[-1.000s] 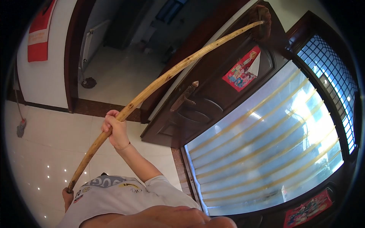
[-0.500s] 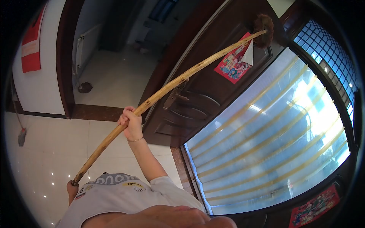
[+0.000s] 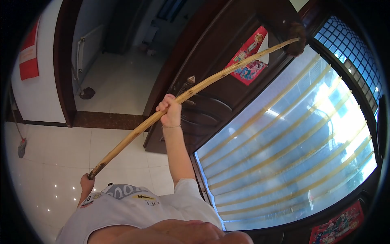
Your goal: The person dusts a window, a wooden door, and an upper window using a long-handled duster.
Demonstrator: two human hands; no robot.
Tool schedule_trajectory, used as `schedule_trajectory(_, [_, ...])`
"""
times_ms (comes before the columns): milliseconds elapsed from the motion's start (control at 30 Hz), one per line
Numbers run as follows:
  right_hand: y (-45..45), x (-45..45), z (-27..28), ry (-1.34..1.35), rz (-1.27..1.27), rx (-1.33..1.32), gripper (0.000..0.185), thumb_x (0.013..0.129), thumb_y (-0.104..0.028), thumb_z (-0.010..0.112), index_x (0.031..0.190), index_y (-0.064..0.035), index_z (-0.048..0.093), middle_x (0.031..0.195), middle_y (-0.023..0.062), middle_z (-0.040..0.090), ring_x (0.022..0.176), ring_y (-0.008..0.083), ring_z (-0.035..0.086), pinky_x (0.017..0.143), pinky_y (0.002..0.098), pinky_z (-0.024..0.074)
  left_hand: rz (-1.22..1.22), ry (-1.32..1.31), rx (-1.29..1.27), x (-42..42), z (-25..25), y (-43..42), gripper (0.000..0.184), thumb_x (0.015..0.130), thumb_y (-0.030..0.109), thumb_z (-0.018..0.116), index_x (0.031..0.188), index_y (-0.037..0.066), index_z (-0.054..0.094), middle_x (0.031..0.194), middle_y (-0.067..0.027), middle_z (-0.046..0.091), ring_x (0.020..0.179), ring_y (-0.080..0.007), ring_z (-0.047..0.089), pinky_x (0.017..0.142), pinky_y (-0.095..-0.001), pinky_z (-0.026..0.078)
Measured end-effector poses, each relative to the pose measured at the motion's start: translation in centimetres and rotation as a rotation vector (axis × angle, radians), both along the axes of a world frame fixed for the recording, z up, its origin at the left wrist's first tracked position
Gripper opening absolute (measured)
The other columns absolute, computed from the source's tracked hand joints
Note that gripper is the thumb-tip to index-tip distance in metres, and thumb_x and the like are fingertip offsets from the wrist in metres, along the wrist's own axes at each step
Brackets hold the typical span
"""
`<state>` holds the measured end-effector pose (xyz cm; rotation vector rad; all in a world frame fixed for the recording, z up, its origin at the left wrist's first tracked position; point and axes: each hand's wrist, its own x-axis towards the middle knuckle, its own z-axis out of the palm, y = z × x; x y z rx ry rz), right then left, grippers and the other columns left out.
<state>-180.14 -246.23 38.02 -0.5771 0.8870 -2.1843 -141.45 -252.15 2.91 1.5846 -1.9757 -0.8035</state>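
A long, slightly bent wooden pole (image 3: pixel 211 79) slants from lower left to upper right. My left hand (image 3: pixel 86 183) is closed round its dark lower end. Farther up the shaft, my right hand (image 3: pixel 170 109) grips it with the fingers wrapped round. At the far end is a dark brown, shaggy head (image 3: pixel 295 39), by the upper edge of the brown door (image 3: pixel 211 110); whether it touches the door cannot be made out. The pole crosses in front of a red poster (image 3: pixel 248 71) with a peeling corner and passes close to the door handle (image 3: pixel 187 85).
Right of the door is a plastic-covered opening (image 3: pixel 284 142) with yellow stripes, below a lattice window (image 3: pixel 349 57). A doorway sill (image 3: pixel 107 120) leads to a darker room with a mop head (image 3: pixel 87 93). Another mop (image 3: pixel 22 147) stands at far left on the tiled floor (image 3: pixel 61 154).
Both hands have moved up and to the right with the pole. Its shaggy head has shifted right and down along the door toward the lattice window, and the camera view has shifted slightly.
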Motion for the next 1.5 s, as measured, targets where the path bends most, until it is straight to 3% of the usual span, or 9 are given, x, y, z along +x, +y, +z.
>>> schedule_trajectory(167, [1.1,-4.5,2.1,-0.018,-0.008,-0.03,0.006,0.077,-0.003,0.05,0.079,-0.009,0.049,0.052,-0.0016,0.035,0.042,0.0129,0.037,0.045,0.0311,0.0375,-0.038,-0.025,-0.063,-3.9,3.2,-0.2,0.024,0.068,0.023,0.066,0.073,0.0,0.061,0.069,-0.0205,0.06,0.067,-0.0385,0.059,0.061,-0.0432,0.047])
schedule_trajectory(333, [1.2,-3.8,-0.4,-0.043,-0.05,-0.018,0.006,0.077,-0.004,0.051,0.081,-0.0084,0.049,0.052,-0.0015,0.035,0.042,0.0125,0.036,0.046,0.0308,0.0371,-0.045,-0.042,-0.007,-2.7,1.4,-0.7,0.025,0.068,0.023,0.066,0.075,0.0,0.061,0.069,-0.0201,0.06,0.067,-0.0386,0.059,0.061,-0.0429,0.047])
schedule_trajectory(867, [-0.2,9.7,-14.4,-0.328,0.01,0.019,0.012,0.076,-0.004,0.05,0.085,-0.0105,0.047,0.054,-0.0023,0.036,0.044,0.0112,0.035,0.049,0.0286,0.0343,-0.074,-0.256,-0.107,18.1,-3.3,-4.6,0.02,0.068,0.015,0.065,0.066,-0.002,0.055,0.062,-0.0229,0.056,0.061,-0.0397,0.057,0.054,-0.0429,0.044])
schedule_trajectory(933, [-0.2,11.3,-15.7,-0.415,0.045,0.035,0.011,0.076,-0.004,0.049,0.084,-0.0113,0.047,0.054,-0.0025,0.036,0.044,0.0112,0.035,0.051,0.0287,0.0347,-0.01,-0.292,-0.181,21.8,-7.6,-5.7,0.022,0.067,0.016,0.067,0.066,-0.002,0.055,0.062,-0.0227,0.056,0.061,-0.0396,0.057,0.054,-0.0427,0.044])
schedule_trajectory(1067, [-0.5,14.6,-18.5,-0.493,0.08,0.025,0.012,0.073,-0.002,0.048,0.081,-0.011,0.047,0.053,-0.0023,0.036,0.045,0.0121,0.036,0.052,0.0292,0.0351,-0.042,-0.379,-0.155,28.8,-10.2,-7.5,0.022,0.063,0.016,0.069,0.065,-0.001,0.054,0.062,-0.0215,0.057,0.061,-0.0392,0.058,0.053,-0.0425,0.044])
schedule_trajectory(1133, [-0.8,16.2,-19.7,-0.522,0.092,0.031,0.012,0.072,-0.002,0.048,0.081,-0.0108,0.047,0.053,-0.0021,0.036,0.045,0.0125,0.036,0.053,0.0297,0.0355,-0.051,-0.436,-0.174,30.9,-8.9,-7.9,0.022,0.061,0.015,0.069,0.065,-0.001,0.054,0.062,-0.0212,0.057,0.061,-0.0391,0.058,0.053,-0.0425,0.045])
schedule_trajectory(1200, [-1.0,17.3,-20.8,-0.553,0.108,0.042,0.013,0.071,-0.002,0.048,0.081,-0.0106,0.047,0.053,-0.0019,0.036,0.045,0.0128,0.036,0.054,0.0302,0.0359,0.004,-0.39,-0.088,29.6,-1.5,-5.4,0.02,0.058,0.012,0.069,0.064,0.0,0.054,0.064,-0.0201,0.058,0.062,-0.0391,0.057,0.055,-0.0438,0.045])
schedule_trajectory(1300, [-1.2,18.9,-22.3,-0.593,0.126,0.053,0.014,0.07,-0.002,0.047,0.081,-0.01,0.047,0.053,-0.0016,0.036,0.047,0.0134,0.037,0.055,0.0312,0.0366,0.051,-0.57,-0.309,33.9,-5.4,-7.6,0.02,0.057,0.011,0.07,0.064,0.001,0.054,0.065,-0.0198,0.057,0.063,-0.0391,0.057,0.058,-0.0458,0.045])
schedule_trajectory(1500, [-1.2,20.2,-23.6,-0.643,0.137,0.061,0.014,0.07,-0.002,0.047,0.082,-0.0097,0.048,0.053,-0.001,0.036,0.047,0.0138,0.037,0.055,0.032,0.0375,0.042,-0.552,-0.293,37.5,-5.7,-8.3,0.018,0.058,0.01,0.067,0.063,0.001,0.053,0.064,-0.0198,0.056,0.064,-0.0396,0.055,0.058,-0.0467,0.044])
